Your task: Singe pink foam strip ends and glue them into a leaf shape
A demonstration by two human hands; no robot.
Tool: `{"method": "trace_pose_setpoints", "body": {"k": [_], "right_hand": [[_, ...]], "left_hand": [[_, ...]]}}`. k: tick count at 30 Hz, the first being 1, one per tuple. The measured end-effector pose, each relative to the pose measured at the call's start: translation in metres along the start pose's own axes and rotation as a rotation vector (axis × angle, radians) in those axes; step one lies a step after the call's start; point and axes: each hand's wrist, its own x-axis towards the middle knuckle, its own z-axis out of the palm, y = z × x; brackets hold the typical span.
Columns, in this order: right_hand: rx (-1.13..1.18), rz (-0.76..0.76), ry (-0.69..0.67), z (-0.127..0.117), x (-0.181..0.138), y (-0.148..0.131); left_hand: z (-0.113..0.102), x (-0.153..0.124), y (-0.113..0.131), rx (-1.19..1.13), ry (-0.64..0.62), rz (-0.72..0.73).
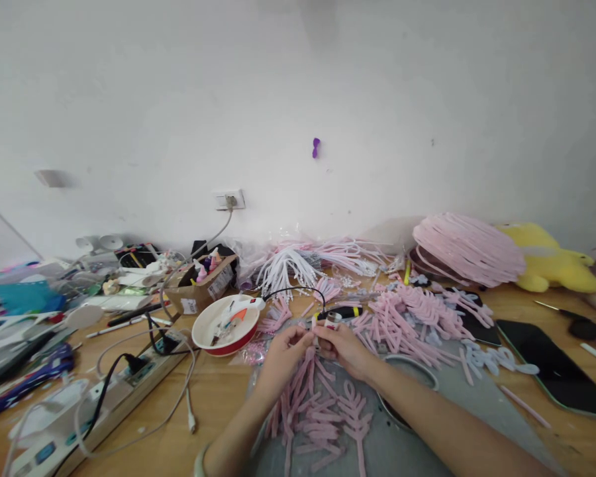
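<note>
My left hand (287, 351) and my right hand (346, 348) meet above a grey mat, their fingertips pinched together. Between them is a small length of pink pipe cleaner (314, 322), mostly covered by the fingers. Beneath the hands lie many fuzzy pink pipe cleaner pieces (318, 417). One of these, a leaf-like branch (356, 417), has a loop at its top and side prongs. Just beyond the fingertips rests a black-and-yellow tool handle (345, 311).
A red-rimmed white bowl (203, 336) holds a glue gun (239, 306). Left of it are a power strip (114, 397) with cables and a cardboard box (198, 295). Pink pipe cleaner bundles (412, 324), a metal ring (430, 374) and a phone (559, 364) lie on the right.
</note>
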Motion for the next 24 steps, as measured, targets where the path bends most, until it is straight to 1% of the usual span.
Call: {"method": "trace_pose_setpoints", "body": {"k": [3,5,8,10,14,19,21,24], "right_hand": [[-0.02,0.014,0.023,-0.0014,-0.0003,-0.0033],[-0.04,0.023,0.045,-0.0025,0.0,-0.0045],[-0.102,0.01,0.067,-0.0037,0.001,-0.0045],[-0.159,-0.003,0.077,-0.0043,0.0017,-0.004],[-0.258,-0.025,0.087,-0.0064,0.0029,-0.003],[-0.369,-0.05,0.076,-0.0082,0.0038,-0.002],[-0.36,-0.044,0.077,-0.0074,0.0033,-0.0026],[-0.281,-0.03,0.075,-0.006,0.0018,-0.0051]], "left_hand": [[-0.0008,-0.0015,-0.0009,0.139,0.127,0.083],[-0.0021,-0.0028,-0.0002,0.24,0.182,0.193],[-0.0047,-0.0052,0.0016,0.422,0.203,0.37],[-0.006,-0.0064,0.0026,0.538,0.192,0.426],[-0.0063,-0.0065,0.0025,0.662,0.155,0.406],[-0.005,-0.0058,0.0027,0.657,0.142,0.367],[-0.0043,-0.006,0.0033,0.642,0.131,0.354],[-0.0032,-0.0052,0.0042,0.588,0.129,0.322]]}}
